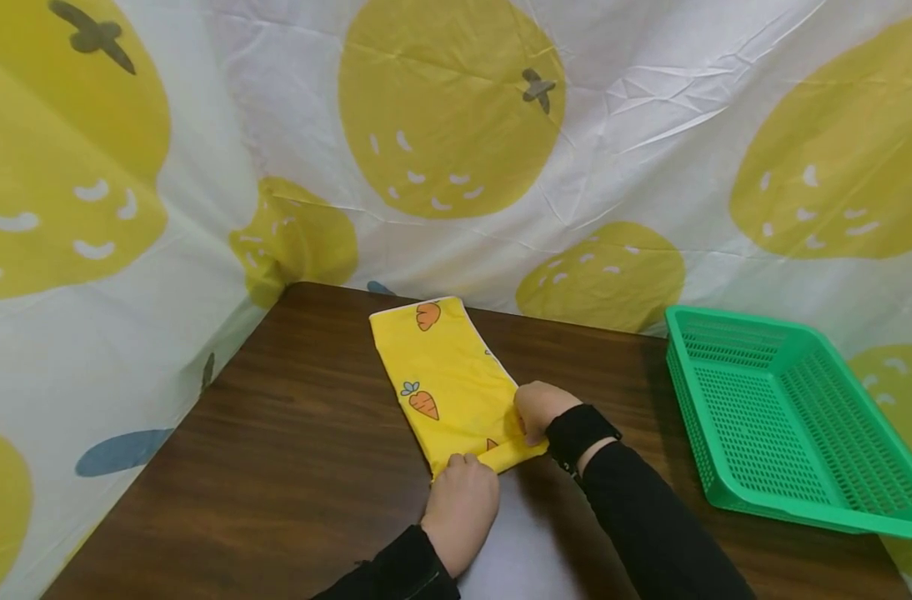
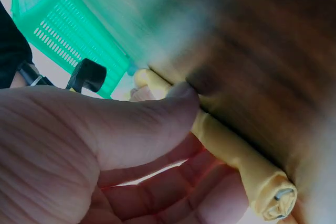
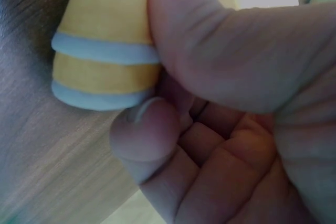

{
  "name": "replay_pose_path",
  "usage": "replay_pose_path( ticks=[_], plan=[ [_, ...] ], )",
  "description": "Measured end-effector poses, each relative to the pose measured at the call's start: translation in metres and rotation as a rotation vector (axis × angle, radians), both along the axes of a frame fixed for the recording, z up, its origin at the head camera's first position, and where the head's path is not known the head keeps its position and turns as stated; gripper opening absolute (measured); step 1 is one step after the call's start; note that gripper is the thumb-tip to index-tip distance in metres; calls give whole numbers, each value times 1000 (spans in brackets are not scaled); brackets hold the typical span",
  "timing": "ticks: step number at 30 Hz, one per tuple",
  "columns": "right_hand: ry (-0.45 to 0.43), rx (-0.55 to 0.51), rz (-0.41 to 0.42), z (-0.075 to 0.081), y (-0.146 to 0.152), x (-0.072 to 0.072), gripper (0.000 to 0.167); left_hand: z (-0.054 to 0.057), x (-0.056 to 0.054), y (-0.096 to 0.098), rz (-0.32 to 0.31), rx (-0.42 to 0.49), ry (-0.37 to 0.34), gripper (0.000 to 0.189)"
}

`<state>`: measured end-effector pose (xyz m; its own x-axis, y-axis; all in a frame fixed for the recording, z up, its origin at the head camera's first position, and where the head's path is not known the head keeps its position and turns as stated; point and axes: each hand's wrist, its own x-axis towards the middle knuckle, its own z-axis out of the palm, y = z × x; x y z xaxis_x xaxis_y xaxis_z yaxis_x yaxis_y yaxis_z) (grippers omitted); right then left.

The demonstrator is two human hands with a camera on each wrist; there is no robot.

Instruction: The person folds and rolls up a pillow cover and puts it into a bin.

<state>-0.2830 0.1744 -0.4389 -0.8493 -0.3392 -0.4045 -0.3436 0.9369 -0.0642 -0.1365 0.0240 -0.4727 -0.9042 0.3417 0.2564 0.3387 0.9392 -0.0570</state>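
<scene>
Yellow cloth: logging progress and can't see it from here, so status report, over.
Left hand and right hand gripping cloth at rolled near end. Far end unrolled on table. Basket off right, apart from cloth, not in the way.

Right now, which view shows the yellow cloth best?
Head view: it shows the yellow cloth almost whole, flat part and rolled near edge together, with the left hand and right hand covering only bits. The left wrist view shows just the roll; the right wrist view, a cropped close-up with pale edge bands.
</scene>
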Motion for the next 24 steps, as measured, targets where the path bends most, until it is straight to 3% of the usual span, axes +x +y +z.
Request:
replay_pose_path(
  ticks=[2, 4, 7, 9, 11, 12, 19, 24],
  plan=[
    [-5, 8, -9, -9, 4, -8, 26, 1, -1, -1, -10, -28, -1, 25],
    [-4, 5, 8, -29, 11, -22, 28, 2, -2, -1, -19, -50, -1, 25],
    [3, -15, 10, -29, 13, -21, 28, 4, -3, -2, -24, -54, -6, 25],
    [4, -49, 4, -19, 11, -11, 27, 3, -4, -3, -26, -41, -13, 24],
    [1, -62, -10, 2, 5, 5, 24, 3, -5, -3, -29, -25, -9, 23],
    [14, -77, -4, 3, 6, 8, 24, 3, -6, -3, -30, -15, -8, 23],
    [196, -210, 89, -5, 18, 28, 26, 4, -9, -7, -34, 21, -8, 21],
    [360, -272, 257, -10, 34, 53, 15, 2, -13, -10, -38, 46, -33, 21]
  ],
)
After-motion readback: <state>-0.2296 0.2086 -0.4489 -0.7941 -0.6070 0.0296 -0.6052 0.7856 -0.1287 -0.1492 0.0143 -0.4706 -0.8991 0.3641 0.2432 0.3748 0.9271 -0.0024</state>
